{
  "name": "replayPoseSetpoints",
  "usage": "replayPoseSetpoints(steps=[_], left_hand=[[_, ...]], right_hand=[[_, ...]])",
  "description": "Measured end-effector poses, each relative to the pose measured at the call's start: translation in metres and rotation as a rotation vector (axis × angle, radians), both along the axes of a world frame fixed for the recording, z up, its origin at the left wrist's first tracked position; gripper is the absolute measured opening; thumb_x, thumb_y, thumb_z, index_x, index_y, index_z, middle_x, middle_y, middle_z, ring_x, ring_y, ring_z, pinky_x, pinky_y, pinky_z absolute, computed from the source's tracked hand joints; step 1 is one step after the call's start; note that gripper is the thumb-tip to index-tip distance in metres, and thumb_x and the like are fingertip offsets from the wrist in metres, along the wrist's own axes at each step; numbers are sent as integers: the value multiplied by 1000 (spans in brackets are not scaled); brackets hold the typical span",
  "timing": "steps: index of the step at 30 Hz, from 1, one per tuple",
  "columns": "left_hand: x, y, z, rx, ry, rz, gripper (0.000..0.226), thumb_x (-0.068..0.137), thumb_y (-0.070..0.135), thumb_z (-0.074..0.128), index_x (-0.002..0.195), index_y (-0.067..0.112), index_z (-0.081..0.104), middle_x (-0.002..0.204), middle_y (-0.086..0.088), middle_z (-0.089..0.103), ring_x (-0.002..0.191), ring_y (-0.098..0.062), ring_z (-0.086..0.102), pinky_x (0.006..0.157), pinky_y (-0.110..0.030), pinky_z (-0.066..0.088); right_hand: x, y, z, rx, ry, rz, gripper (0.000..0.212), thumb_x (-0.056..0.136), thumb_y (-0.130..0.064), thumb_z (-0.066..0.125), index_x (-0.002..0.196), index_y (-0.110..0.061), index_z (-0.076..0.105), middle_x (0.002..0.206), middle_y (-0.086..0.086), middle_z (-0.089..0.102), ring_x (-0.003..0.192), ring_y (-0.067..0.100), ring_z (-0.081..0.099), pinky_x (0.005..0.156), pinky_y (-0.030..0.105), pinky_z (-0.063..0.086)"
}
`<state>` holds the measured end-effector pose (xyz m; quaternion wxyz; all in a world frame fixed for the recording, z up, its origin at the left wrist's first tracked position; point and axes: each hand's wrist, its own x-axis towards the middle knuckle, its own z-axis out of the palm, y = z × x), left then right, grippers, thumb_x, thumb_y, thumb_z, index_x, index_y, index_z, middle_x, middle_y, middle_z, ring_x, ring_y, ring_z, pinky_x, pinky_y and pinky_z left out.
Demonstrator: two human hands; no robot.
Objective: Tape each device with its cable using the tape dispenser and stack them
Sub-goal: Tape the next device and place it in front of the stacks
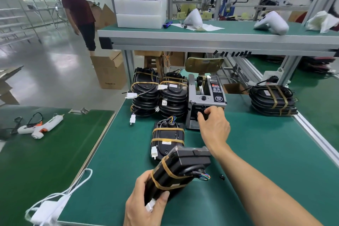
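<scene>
Two bare hands and forearms of the wearer are shown. The left hand is seen only to the wrist, cut off by the lower frame edge. The right hand is followed by a long, uncovered forearm. No sleeve, glove, ring, watch or other worn item is visible on either limb.
</scene>
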<state>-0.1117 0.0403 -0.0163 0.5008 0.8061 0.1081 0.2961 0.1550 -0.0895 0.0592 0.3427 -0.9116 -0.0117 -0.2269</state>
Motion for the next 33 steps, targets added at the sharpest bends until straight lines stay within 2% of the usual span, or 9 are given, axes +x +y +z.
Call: replayPoseSetpoints(steps=[9, 11, 18, 21, 23, 26, 29, 31, 33], left_hand=[[-1, 1, 2, -7, 13, -10, 56, 77, 56, 82, 129, 50, 61, 108, 24, 77, 96, 5, 74, 77, -2, 50], [-1, 1, 1, -4, 21, -9, 57, 77, 51, 83, 130, 49, 61, 108, 24, 77, 97, 5, 74, 78, -2, 50], [-1, 1, -1, -5, 27, -5, 58, 76, 48, 84, 130, 49, 61, 106, 24, 77, 94, 5, 74, 77, -2, 50], [-1, 1, -1, -5, 21, -12, 58, 77, 47, 83, 131, 48, 61, 106, 23, 78, 94, 3, 75, 77, -3, 51], [-1, 2, -1, -6, 18, -14, 58, 77, 45, 84, 130, 48, 61, 106, 22, 78, 94, 3, 75, 77, -3, 51], [-1, 1, -2, -1, 8, -9, 58, 77, 46, 84, 130, 48, 61, 107, 23, 77, 95, 3, 75, 77, -2, 50], [0, 2, -1, 1, -6, -21, 56, 79, 44, 83, 130, 52, 59, 111, 24, 76, 100, 4, 74, 80, -3, 51], [-2, 3, 1, 19, -12, -30, 58, 80, 40, 82, 130, 55, 57, 112, 25, 76, 101, 5, 73, 81, -3, 50], [-2, 3, 1, 17, -23, -30, 58, 82, 37, 82, 130, 57, 56, 112, 24, 76, 100, 3, 73, 82, -3, 50]], right_hand=[[2, 0, 5, -22, -34, -14, 11, 98, -33, 65, 98, -22, 63, 107, 1, 64, 70, 25, 46, 68, 35, 33], [1, -1, 5, -48, -36, -12, 11, 99, -32, 64, 98, -21, 64, 106, 1, 64, 69, 26, 46, 68, 35, 33], [1, -2, 9, -136, -65, -8, 12, 101, -28, 60, 96, -19, 68, 101, 2, 64, 69, 30, 51, 66, 35, 34], [-2, -7, 12, -88, -68, -3, 12, 99, -26, 61, 92, -20, 69, 97, 0, 64, 75, 31, 60, 67, 35, 37], [-7, -18, 12, 123, -36, 22, 12, 95, -22, 63, 84, -22, 68, 89, -3, 65, 76, 24, 60, 69, 34, 39], [-30, -36, 18, 654, 48, 82, 13, 90, -17, 69, 78, -22, 72, 73, -6, 64, 68, 10, 54, 69, 28, 44], [-71, -49, 32, 1058, 248, 148, 14, 92, -17, 76, 78, -22, 75, 74, -11, 64, 72, 8, 52, 68, 25, 41], [-104, -53, 43, 1214, 391, 279, 13, 89, -23, 77, 76, -26, 77, 79, -12, 66, 78, 8, 56, 73, 27, 39], [-136, -53, 55, 1230, 439, 374, 5, 75, -36, 81, 75, -32, 79, 85, -13, 69, 87, 7, 59, 83, 31, 40]])
